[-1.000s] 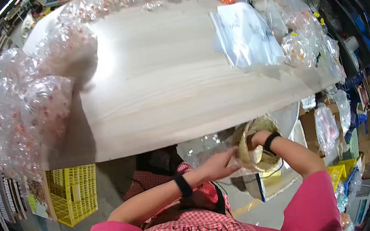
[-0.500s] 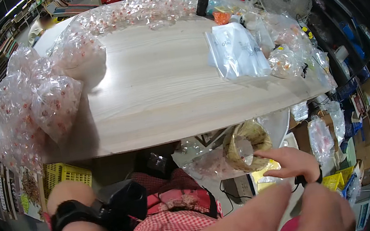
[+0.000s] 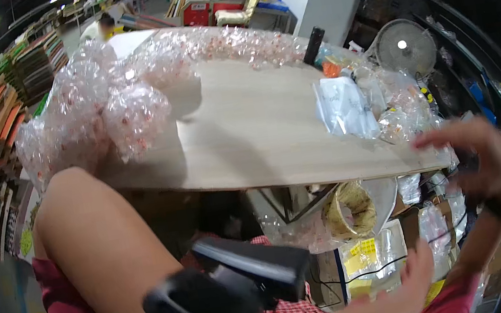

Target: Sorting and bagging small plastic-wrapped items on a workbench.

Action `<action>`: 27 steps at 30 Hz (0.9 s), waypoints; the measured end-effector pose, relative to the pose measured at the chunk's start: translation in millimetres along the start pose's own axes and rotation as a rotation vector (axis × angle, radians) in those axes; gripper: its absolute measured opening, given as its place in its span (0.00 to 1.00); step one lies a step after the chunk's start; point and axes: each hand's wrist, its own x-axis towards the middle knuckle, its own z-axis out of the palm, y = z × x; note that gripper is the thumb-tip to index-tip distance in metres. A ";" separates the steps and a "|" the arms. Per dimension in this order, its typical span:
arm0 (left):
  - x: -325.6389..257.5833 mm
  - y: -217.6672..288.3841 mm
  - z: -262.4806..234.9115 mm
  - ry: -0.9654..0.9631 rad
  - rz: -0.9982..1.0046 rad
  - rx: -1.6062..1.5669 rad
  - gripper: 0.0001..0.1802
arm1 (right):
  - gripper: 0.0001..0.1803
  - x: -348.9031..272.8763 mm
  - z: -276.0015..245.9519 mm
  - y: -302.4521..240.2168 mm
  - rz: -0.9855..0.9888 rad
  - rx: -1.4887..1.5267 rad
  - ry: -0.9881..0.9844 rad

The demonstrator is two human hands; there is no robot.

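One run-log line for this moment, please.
left hand: open, blurred | right hand: open, near right end of table | red-flecked clear bags: on table, left side

I wore short pink fabric sleeves point(image 3: 86, 307), a red-and-white checked apron point(image 3: 295, 311), black wrist straps point(image 3: 500, 208) and a black box-shaped unit point(image 3: 256, 264).
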 end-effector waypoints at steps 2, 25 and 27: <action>0.1 -3.1 -9.3 -0.114 0.085 0.135 0.20 | 0.39 30.0 -19.8 18.7 -0.055 0.056 0.196; -116.6 -596.3 252.5 -0.348 -1.394 -0.455 0.26 | 0.49 499.5 -158.6 412.1 0.154 -0.142 0.252; -121.4 -620.6 229.2 -0.460 -1.380 -0.585 0.33 | 0.49 516.4 -170.9 431.0 0.170 -0.111 0.237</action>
